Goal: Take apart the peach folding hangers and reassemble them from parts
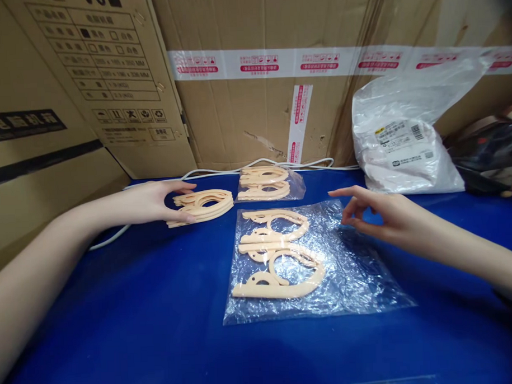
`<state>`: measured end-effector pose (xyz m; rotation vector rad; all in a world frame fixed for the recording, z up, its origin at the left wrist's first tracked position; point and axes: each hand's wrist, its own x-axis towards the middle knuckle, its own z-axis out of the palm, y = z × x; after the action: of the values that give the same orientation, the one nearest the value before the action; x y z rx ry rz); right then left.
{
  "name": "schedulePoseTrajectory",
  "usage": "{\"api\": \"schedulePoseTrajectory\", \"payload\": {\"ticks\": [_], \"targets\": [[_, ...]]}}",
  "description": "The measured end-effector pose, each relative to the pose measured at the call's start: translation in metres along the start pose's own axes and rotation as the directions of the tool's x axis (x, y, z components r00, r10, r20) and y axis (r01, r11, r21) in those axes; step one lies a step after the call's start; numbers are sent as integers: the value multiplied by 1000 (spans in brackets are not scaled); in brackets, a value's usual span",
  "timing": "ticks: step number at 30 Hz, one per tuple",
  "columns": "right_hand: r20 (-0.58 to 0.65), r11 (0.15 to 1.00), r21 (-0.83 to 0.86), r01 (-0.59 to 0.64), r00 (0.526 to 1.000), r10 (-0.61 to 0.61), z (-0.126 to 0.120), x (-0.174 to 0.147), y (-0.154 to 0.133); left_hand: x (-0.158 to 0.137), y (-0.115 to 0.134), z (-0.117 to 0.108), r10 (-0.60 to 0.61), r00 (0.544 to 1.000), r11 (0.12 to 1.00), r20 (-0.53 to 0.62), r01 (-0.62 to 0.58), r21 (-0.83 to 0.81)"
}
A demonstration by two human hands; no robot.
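Beige plastic in the left hand (pixel 151 201): gripping a stack of folding hangers (pixel 215 212) by its left end, thumb along the near side, forefinger along the far side, just left of a small clear packet (pixel 298 186) of similar hangers. Resting it on the blue bench (pixel 139 330) or holding it slightly above, without showing which. Reaching in from the other side with the right hand (pixel 378 213), extending the forefinger, bending the other fingers loosely, apparently holding nothing. Hovering near the top right edge of a flat clear bag (pixel 355 267), with bagged hangers (pixel 301 291) showing through the film; not revealing any contact for certain.

Apparently handling the unwrapped stack beside the bagged hangers at this step. Calling, for any further move, for a firm pinch to avoid fanning out the layers, and for a light fingertip hold on the thin film if lifting an edge.

Hiding part of the left grip behind the stack, and obscuring the exact hanger count by overlapping layers. Losing the bag's mouth among creases and glare. Cutting off a dark bundle (pixel 485 150) at the right, beyond recognising, past a white plastic bag (pixel 390 179).
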<state>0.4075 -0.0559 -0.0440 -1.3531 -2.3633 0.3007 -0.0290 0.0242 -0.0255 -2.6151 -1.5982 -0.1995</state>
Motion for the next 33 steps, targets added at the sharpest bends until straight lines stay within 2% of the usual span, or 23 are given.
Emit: {"api": "schedulePoseTrajectory", "payload": {"ticks": [7, 12, 15, 17, 19, 23, 26, 29, 33], "targets": [[10, 1000, -4, 14, 1000, -14, -1, 0, -2, 1, 11, -6, -57, 998, 998, 30, 57, 8], [-44, 998, -32, 47, 998, -48, -2, -1, -6, -1, 35, -20, 12, 1000, 999, -20, -13, -38], [-108, 988, -112, 107, 987, -119, -1, -4, -18, -5, 62, -22, 133, 985, 990, -110, -138, -39], [-145, 971, -167, 169, 970, -194, 0, -7, -30, -11, 87, -20, 235, 942, 966, -238, -253, -49], [-152, 952, -187, 241, 951, -271, 2, -11, -45, -18, 115, -17, 321, 892, 935, -318, -351, -41], [-125, 914, -207, 349, 917, -378, 6, -20, -69, -34, 163, -7, 429, 811, 878, -397, -478, -26], [-93, 909, -213, 358, 919, -384, 8, -24, -79, -41, 179, 1, 443, 782, 858, -439, -512, -48], [-85, 898, -250, 363, 915, -394, 10, -26, -80, -41, 182, 6, 411, 799, 865, -438, -494, -90], [-71, 908, -282, 311, 937, -343, 3, -20, -66, -34, 173, 8, 363, 880, 886, -305, -428, -181]]}}
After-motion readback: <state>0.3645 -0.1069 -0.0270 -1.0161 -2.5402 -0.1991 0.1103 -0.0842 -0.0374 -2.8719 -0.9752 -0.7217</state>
